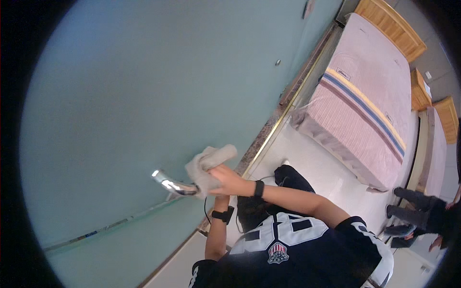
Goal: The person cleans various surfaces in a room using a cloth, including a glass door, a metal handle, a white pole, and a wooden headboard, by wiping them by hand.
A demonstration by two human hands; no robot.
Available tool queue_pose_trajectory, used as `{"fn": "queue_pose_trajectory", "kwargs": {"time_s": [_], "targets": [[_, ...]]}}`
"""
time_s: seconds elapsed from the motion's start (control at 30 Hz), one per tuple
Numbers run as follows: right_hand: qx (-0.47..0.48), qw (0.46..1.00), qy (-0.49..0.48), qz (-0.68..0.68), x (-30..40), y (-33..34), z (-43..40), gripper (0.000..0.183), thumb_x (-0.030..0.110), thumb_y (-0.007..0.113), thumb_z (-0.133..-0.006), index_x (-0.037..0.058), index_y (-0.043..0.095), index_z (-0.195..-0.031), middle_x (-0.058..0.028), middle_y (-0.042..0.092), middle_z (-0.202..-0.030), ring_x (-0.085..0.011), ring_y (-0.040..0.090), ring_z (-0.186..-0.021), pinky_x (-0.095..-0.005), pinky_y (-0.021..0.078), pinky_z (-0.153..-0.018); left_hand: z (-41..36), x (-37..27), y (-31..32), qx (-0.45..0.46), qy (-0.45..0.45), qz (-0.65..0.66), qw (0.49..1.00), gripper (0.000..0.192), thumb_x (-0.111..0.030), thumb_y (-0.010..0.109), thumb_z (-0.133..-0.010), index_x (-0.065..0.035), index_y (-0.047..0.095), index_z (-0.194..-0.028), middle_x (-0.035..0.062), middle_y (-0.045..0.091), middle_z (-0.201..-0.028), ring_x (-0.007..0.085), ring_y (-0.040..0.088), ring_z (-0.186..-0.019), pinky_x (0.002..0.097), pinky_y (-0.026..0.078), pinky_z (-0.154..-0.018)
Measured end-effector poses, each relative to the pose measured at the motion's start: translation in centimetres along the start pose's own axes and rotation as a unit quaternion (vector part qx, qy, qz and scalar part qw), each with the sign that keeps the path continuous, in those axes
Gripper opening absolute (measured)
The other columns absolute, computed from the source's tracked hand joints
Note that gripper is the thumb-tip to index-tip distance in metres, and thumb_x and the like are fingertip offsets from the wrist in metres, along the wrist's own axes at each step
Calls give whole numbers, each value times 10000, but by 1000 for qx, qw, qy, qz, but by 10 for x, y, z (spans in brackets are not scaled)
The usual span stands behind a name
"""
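My right hand (227, 181) grips a crumpled pale grey cloth (207, 167). The cloth wraps one end of a curved, shiny chrome tube, apparently a handle (173, 185). The tube's other end is bare and stands out in front of a greenish glass-like panel (144, 108). My left hand (221, 201) is just beneath the right one, near the cloth. Most of its fingers are hidden, so its grip does not show. Dark bands circle both wrists.
A narrow seam (104, 228) crosses the panel. A stone-like sill (264, 133) with a gold strip borders the pale tiled floor (317, 158). Beyond are a bed with a pink cover (360, 104), a wooden nightstand (419, 90) and a second bed (434, 151). People in dark clothes (425, 216) are at right.
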State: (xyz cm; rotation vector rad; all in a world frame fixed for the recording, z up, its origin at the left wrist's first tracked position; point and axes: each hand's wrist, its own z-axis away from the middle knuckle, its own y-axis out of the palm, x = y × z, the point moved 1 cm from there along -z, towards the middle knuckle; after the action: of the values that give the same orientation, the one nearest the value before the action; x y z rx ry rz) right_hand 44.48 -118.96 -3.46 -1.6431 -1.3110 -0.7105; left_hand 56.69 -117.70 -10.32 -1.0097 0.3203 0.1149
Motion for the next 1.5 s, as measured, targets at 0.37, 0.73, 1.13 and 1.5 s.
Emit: {"fn": "queue_pose_trajectory", "kwargs": {"time_s": [0.37,0.73,1.13,1.5], "targets": [[190,980,-48,-33,-15,-19,-22,486,275,651,-625,6,483,-992,-199,515,-958,-350,499,-898,-419,395,-781,14,-55,17,-12,-171,-53,984,445,-267,478,-782,-89,416,-1185,105,414,-1230,255,349,-1163,339,302,-934],[329,942,-64,-5,-62,-63,-37,366,196,567,-686,-10,492,-979,-200,534,-940,-358,494,-905,-426,385,-787,25,-52,-33,-5,-207,-77,975,440,-267,475,-779,-91,425,-1179,103,421,-1226,251,349,-1164,333,300,-936],[342,936,47,-76,-111,-139,-80,243,75,497,-703,8,529,-933,-187,561,-829,-352,520,-791,-381,413,-701,-84,-123,20,130,14,21,991,356,-281,419,-788,-42,511,-1035,193,497,-1088,341,426,-1045,387,321,-887],[9,998,47,-50,-74,-319,-125,349,-57,409,-624,-17,528,-950,-142,565,-952,-252,538,-896,-305,410,-801,-108,-303,-117,-200,318,156,914,406,-303,554,-760,-74,498,-1090,131,539,-1035,280,495,-978,378,380,-834]]}}
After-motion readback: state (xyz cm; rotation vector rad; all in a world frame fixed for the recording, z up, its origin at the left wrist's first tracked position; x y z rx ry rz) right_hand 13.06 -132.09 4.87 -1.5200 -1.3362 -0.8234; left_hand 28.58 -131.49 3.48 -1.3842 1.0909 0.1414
